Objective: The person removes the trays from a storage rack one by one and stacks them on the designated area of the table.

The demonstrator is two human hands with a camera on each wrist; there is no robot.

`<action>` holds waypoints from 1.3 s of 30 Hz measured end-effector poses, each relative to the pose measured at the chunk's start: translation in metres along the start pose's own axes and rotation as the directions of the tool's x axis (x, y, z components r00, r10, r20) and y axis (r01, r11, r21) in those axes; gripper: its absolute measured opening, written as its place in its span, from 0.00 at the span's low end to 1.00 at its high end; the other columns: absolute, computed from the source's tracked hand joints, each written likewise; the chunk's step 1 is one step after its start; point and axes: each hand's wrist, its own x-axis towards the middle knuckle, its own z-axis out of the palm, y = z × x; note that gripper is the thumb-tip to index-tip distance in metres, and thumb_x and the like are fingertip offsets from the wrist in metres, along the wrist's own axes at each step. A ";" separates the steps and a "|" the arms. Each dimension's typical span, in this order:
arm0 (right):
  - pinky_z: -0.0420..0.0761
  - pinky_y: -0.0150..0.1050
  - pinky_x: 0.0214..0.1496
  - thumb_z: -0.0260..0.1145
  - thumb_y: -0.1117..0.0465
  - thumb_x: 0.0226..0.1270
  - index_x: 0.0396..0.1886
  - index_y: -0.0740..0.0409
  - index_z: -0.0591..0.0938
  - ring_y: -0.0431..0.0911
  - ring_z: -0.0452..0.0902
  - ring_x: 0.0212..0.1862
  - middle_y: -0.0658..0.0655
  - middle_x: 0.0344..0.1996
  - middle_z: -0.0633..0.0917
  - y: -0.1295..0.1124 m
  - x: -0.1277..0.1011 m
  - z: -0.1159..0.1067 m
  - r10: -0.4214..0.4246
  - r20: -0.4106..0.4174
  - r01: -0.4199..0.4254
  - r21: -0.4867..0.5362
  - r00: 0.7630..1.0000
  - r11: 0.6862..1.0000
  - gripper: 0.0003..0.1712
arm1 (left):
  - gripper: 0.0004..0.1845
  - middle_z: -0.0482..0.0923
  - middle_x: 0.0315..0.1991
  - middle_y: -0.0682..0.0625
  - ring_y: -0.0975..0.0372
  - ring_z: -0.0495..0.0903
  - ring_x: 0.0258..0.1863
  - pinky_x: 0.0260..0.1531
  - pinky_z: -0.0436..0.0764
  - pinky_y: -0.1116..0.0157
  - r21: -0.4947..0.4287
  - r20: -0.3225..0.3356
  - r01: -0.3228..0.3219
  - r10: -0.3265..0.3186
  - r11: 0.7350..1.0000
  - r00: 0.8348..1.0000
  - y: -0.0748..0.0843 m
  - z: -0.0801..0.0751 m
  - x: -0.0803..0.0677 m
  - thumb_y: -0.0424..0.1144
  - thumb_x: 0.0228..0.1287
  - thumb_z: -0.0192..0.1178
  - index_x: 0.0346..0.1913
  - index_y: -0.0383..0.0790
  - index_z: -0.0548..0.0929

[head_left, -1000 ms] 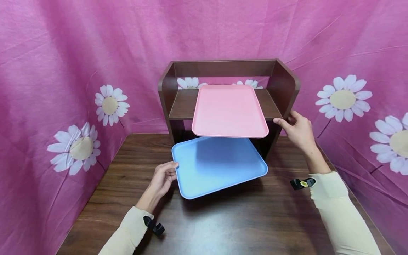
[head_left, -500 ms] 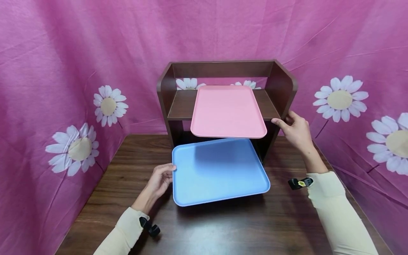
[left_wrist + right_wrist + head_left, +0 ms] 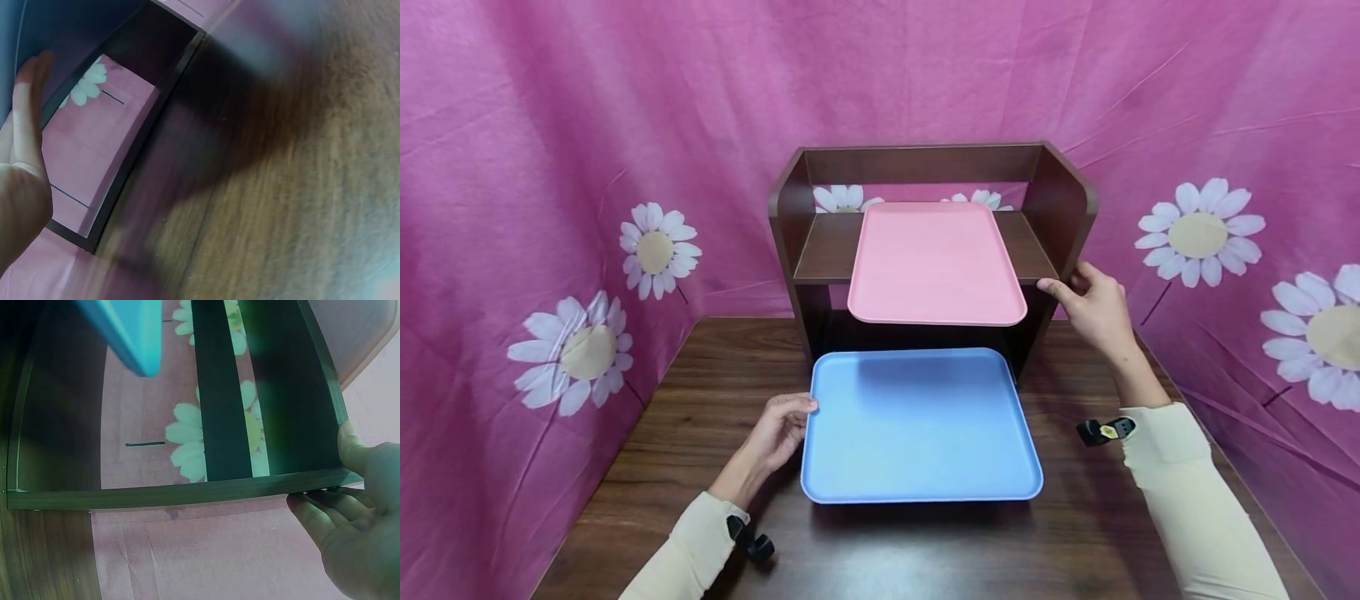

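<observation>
Sleeves, two of them and cream-coloured, lead up to your hands at a dark wooden table [image 3: 925, 550]. There are two trays here, one blue and one pink, and one small brown shelf unit. Your left hand [image 3: 778, 429] curls its fingers over the left edge of the blue tray [image 3: 921, 425], which sits over the table in front of the shelf unit [image 3: 1060, 208], just clear of its lower opening. Your right hand [image 3: 1093, 308], well apart from that tray, holds the front edge of the unit's right side panel, thumb on one face and fingers on the other. The pink tray [image 3: 936, 262] rests on the upper shelf, its near end overhanging. Pink cloth [image 3: 550, 167] printed with white daisies hangs behind.
</observation>
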 end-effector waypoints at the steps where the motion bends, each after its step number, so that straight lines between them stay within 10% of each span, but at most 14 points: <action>1: 0.60 0.35 0.17 0.69 0.38 0.60 0.40 0.55 0.79 0.34 0.61 0.18 0.46 0.15 0.76 0.000 0.000 0.000 -0.001 -0.001 0.001 0.001 1.000 1.000 0.26 | 0.22 0.86 0.23 0.52 0.67 0.84 0.24 0.28 0.85 0.70 0.005 0.005 0.002 -0.002 1.000 1.000 -0.001 0.000 0.000 0.22 0.68 0.42 0.28 0.39 0.86; 39: 0.61 0.34 0.22 0.69 0.36 0.58 0.39 0.54 0.81 0.36 0.61 0.21 0.42 0.11 0.72 0.003 0.001 0.002 0.020 -0.030 -0.021 -0.010 0.999 1.000 0.26 | 0.07 0.87 0.26 0.49 0.62 0.87 0.30 0.36 0.87 0.62 0.209 -0.094 0.221 -0.206 0.953 0.974 -0.034 -0.004 -0.006 0.28 0.63 0.55 0.32 0.37 0.83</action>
